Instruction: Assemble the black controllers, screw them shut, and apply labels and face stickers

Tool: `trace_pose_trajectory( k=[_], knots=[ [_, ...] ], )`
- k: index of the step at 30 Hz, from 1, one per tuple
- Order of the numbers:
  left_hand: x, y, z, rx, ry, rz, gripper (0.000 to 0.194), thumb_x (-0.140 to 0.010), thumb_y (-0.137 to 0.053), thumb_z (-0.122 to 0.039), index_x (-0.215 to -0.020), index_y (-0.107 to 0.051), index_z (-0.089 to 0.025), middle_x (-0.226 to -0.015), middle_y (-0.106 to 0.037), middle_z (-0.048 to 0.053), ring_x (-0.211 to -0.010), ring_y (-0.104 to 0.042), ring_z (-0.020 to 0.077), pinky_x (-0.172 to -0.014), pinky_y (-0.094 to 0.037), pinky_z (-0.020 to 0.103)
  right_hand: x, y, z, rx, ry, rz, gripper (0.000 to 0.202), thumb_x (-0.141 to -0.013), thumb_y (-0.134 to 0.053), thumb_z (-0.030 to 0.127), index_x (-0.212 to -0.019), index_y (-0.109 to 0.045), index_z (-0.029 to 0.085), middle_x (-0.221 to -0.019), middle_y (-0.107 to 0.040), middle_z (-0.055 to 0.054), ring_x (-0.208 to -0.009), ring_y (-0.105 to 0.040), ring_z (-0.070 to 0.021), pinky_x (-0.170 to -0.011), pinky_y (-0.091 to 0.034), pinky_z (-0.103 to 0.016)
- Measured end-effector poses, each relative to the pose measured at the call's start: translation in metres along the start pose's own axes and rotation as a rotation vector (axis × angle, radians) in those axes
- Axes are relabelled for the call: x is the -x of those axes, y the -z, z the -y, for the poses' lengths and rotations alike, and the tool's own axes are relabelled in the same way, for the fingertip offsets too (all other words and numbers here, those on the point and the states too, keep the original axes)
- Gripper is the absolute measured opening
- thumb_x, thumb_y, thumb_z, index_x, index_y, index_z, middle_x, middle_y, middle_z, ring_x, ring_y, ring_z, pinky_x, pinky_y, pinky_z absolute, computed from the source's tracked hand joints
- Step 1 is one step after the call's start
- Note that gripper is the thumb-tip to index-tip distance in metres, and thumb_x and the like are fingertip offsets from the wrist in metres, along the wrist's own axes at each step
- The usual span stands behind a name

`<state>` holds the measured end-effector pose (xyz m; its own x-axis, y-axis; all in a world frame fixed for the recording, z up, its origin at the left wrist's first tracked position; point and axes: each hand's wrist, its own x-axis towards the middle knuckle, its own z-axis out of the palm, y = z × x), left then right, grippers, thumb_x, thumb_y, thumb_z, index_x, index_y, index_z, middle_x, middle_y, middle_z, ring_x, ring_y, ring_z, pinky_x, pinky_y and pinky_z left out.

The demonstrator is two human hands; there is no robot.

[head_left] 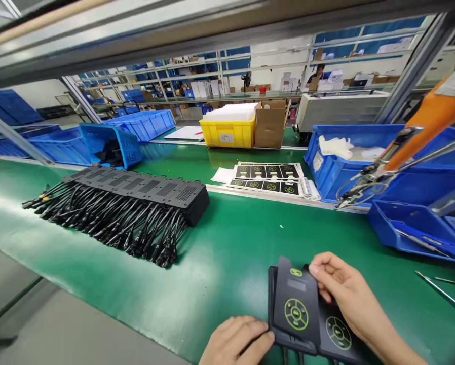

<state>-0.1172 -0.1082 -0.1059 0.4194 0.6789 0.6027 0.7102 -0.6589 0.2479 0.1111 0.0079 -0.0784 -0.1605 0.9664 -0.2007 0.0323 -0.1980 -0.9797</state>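
A black overlay sheet with green button markings (296, 303) lies tilted over a black device housing (272, 284) near the front edge of the green bench. My right hand (349, 299) pinches the sheet's upper right corner between thumb and fingers. On the housing's lower left corner rest the fingertips of my left hand (238, 340), its fingers bent and close together. Beside the housing, partly under my right hand, is a second black panel with green markings (338, 333). Cables come out below the housing.
Black devices with cables (136, 190) line the left of the bench (227, 243). Label sheets (269, 177) lie behind. Blue bins (334, 172) and an orange tool (428, 126) are at right, with tweezers (444, 294). A yellow bin (227, 133) stands at the back.
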Motion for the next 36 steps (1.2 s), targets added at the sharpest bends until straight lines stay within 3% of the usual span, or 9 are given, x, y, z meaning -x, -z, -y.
trace_pose_trajectory(
  k=[3,6,12,17,20,23,27,33,36],
  knots=[
    [-0.005,-0.005,0.000,-0.088,0.032,0.011,0.047,-0.106,-0.027,-0.045,-0.119,-0.061,-0.015,-0.076,-0.067,0.006,-0.059,-0.062,0.0165,-0.052,-0.047,0.027,-0.002,0.010,-0.002,-0.110,-0.037,-0.113,0.038,-0.071,-0.079,0.052,-0.082,-0.059,0.021,-0.059,-0.048,0.006,-0.048,-0.040,-0.0073,-0.043,-0.033,-0.020],
    [-0.010,-0.011,-0.002,-0.163,0.038,-0.004,0.034,-0.106,-0.035,-0.034,-0.118,-0.064,-0.020,-0.070,-0.061,0.003,-0.054,-0.055,0.0148,-0.050,-0.041,0.025,-0.003,0.014,-0.002,-0.157,-0.060,-0.141,0.038,-0.070,-0.081,0.051,-0.081,-0.059,0.022,-0.060,-0.047,0.005,-0.050,-0.040,-0.0088,-0.043,-0.034,-0.020],
    [-0.014,-0.013,-0.007,-0.046,0.098,-0.127,0.020,-0.097,-0.050,-0.012,-0.086,-0.065,-0.021,-0.068,-0.062,0.000,-0.053,-0.050,0.0119,-0.048,-0.037,0.024,0.000,0.014,-0.005,-0.119,-0.033,-0.107,0.033,-0.074,-0.078,0.048,-0.082,-0.061,0.022,-0.062,-0.048,0.006,-0.048,-0.041,-0.0064,-0.044,-0.032,-0.019],
    [-0.008,-0.013,-0.010,0.101,0.154,-0.116,0.034,-0.102,-0.049,-0.030,-0.069,-0.049,-0.021,-0.058,-0.059,-0.001,-0.048,-0.052,0.0105,-0.047,-0.038,0.024,0.003,0.014,-0.005,-0.052,-0.018,-0.072,0.033,-0.077,-0.075,0.050,-0.083,-0.060,0.021,-0.066,-0.050,0.006,-0.047,-0.042,-0.0053,-0.045,-0.032,-0.019],
    [-0.002,-0.013,-0.012,0.115,0.216,-0.231,0.041,-0.102,-0.048,-0.034,-0.063,-0.041,-0.022,-0.056,-0.056,-0.001,-0.045,-0.049,0.0105,-0.045,-0.035,0.025,0.006,0.010,-0.002,0.072,0.014,-0.012,0.034,-0.080,-0.070,0.053,-0.081,-0.061,0.021,-0.060,-0.049,0.006,-0.045,-0.040,-0.0054,-0.045,-0.033,-0.019],
    [0.000,-0.010,-0.013,0.100,0.231,-0.199,0.037,-0.102,-0.046,-0.033,-0.067,-0.049,-0.022,-0.061,-0.061,0.001,-0.048,-0.053,0.0116,-0.046,-0.041,0.025,0.009,0.004,0.000,0.189,0.055,0.041,0.034,-0.082,-0.067,0.054,-0.078,-0.062,0.020,-0.056,-0.048,0.005,-0.044,-0.039,-0.0064,-0.043,-0.034,-0.020],
    [-0.003,-0.007,-0.011,0.095,0.125,-0.085,0.008,-0.094,-0.057,-0.017,-0.089,-0.062,-0.019,-0.072,-0.072,0.002,-0.062,-0.069,0.0142,-0.057,-0.055,0.023,0.012,-0.002,-0.002,0.278,0.133,0.046,0.031,-0.083,-0.065,0.051,-0.077,-0.063,0.021,-0.062,-0.055,0.002,-0.046,-0.041,-0.0077,-0.041,-0.034,-0.021],
    [-0.003,-0.014,-0.011,0.037,0.126,-0.228,0.015,-0.095,-0.056,-0.010,-0.087,-0.068,-0.015,-0.077,-0.076,0.002,-0.068,-0.074,0.0139,-0.062,-0.059,0.021,0.012,-0.002,0.002,0.319,0.129,0.052,0.029,-0.085,-0.064,0.048,-0.076,-0.062,0.021,-0.061,-0.055,0.002,-0.046,-0.043,-0.0082,-0.041,-0.037,-0.021],
    [-0.004,-0.014,-0.012,0.030,0.107,-0.228,0.020,-0.096,-0.054,-0.010,-0.084,-0.070,-0.013,-0.077,-0.076,0.003,-0.069,-0.074,0.0141,-0.063,-0.060,0.021,0.012,-0.002,0.005,0.321,0.120,0.053,0.028,-0.085,-0.064,0.047,-0.077,-0.063,0.021,-0.062,-0.056,0.002,-0.046,-0.044,-0.0079,-0.042,-0.038,-0.020]
  ],
)
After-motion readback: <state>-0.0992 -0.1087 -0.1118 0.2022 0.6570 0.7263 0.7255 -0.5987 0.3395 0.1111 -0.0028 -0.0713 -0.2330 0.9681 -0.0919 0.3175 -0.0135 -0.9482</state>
